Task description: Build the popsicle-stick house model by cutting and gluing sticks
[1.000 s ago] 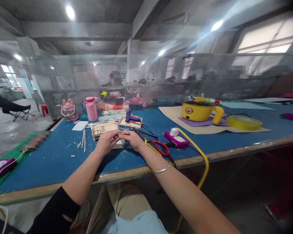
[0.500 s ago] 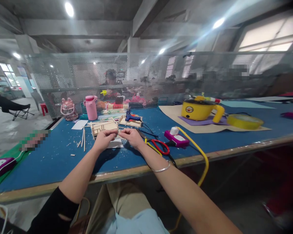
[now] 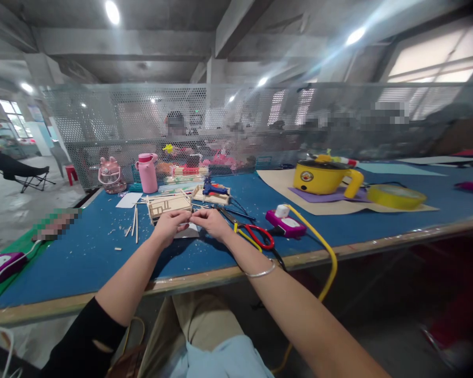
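Note:
My left hand [image 3: 169, 226] and my right hand [image 3: 212, 223] meet over the blue table [image 3: 82, 262], fingers pinched together on a small thin piece, probably a wooden stick, too small to name surely. Just behind them stands a small frame built of wooden sticks [image 3: 168, 203]. A grey sheet [image 3: 189, 231] lies under the hands. Loose sticks [image 3: 134, 220] lie to the left. Red-handled scissors [image 3: 256, 236] lie just right of my right hand.
A blue glue gun [image 3: 215, 190] rests on a wooden tray behind the frame. A pink bottle [image 3: 147, 172], a pink power strip [image 3: 286, 224] with yellow cable, a yellow pot [image 3: 323, 177] and a yellow lid [image 3: 394, 196] stand on the table. A person sits behind the mesh screen [image 3: 181, 126].
Both hands stay pinched together at the same spot; they have shifted only slightly, with the fingertips closer again than half a second ago.

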A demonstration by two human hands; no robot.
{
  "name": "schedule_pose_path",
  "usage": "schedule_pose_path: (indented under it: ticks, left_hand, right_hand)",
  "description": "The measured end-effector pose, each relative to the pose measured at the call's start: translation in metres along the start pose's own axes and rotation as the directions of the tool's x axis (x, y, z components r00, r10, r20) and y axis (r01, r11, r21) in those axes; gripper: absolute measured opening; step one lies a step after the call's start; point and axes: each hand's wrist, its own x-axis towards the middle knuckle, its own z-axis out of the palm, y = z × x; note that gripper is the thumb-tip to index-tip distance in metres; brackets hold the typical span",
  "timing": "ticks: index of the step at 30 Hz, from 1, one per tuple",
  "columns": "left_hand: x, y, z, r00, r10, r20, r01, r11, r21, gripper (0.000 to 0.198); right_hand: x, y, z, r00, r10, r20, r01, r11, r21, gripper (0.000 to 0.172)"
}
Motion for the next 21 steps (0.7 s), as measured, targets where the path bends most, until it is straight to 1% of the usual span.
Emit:
schedule_pose_path:
  ticks: [3,5,9,12,15,18,21]
  left_hand:
    - [0.0008,0.0030,-0.0020,0.998,-0.037,-0.057,0.032,0.996,-0.078,0.027]
    - [0.0016,0.0040,-0.0032,0.996,-0.035,-0.084,0.029,0.997,-0.070,0.026]
    - [0.0028,0.0020,-0.0044,0.996,0.008,-0.092,-0.002,0.998,0.066,0.026]
    - [0.0031,-0.0007,-0.0046,0.997,0.034,-0.073,-0.021,0.985,0.170,0.028]
    - [0.0029,-0.0017,-0.0043,0.995,0.043,-0.087,-0.024,0.979,0.205,0.029]
    - [0.0024,-0.0007,-0.0030,0.996,0.019,-0.091,-0.003,0.986,0.166,0.031]
    - [0.0022,-0.0003,-0.0020,0.998,-0.046,-0.037,0.048,0.997,0.065,0.032]
  right_hand:
    - [0.0021,0.0004,-0.0021,0.996,0.055,-0.070,-0.050,0.996,0.076,0.024]
    - [0.0029,0.0005,-0.0029,0.992,0.081,-0.093,-0.071,0.991,0.114,0.024]
    - [0.0021,0.0013,-0.0021,0.997,0.055,-0.060,-0.048,0.994,0.103,0.023]
    - [0.0010,0.0013,-0.0011,0.997,0.071,-0.021,-0.068,0.993,0.094,0.021]
    - [0.0012,0.0008,-0.0010,0.995,0.094,-0.045,-0.089,0.991,0.096,0.017]
    - [0.0024,0.0009,-0.0007,0.995,0.081,-0.064,-0.073,0.990,0.119,0.016]
    - [0.0031,0.0021,0.0007,0.997,0.065,-0.052,-0.056,0.988,0.147,0.019]
